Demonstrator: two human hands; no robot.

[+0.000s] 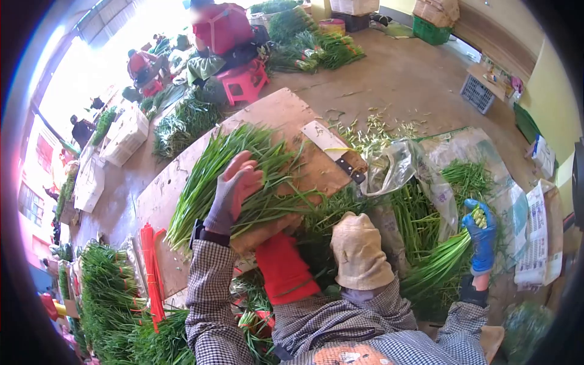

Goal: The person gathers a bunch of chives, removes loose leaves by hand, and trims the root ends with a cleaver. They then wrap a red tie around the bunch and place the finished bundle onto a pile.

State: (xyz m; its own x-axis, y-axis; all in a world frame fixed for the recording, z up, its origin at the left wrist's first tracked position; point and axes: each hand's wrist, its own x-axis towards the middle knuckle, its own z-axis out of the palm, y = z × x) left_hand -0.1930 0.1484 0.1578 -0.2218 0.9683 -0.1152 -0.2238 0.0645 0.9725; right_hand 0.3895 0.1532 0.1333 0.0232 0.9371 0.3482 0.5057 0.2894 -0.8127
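Green chives (pixel 201 201) are lying fanned on the board (pixel 280 109), left hand (pixel 234 191) pressing flat and open to steady them, right hand (pixel 482 238) gripping a second bunch (pixel 438 266) by its cut ends at right.

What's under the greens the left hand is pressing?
A wooden board lies under the greens; the left hand presses on top. A cleaver rests on the board beside them. Board surface beneath the bunch is hidden.
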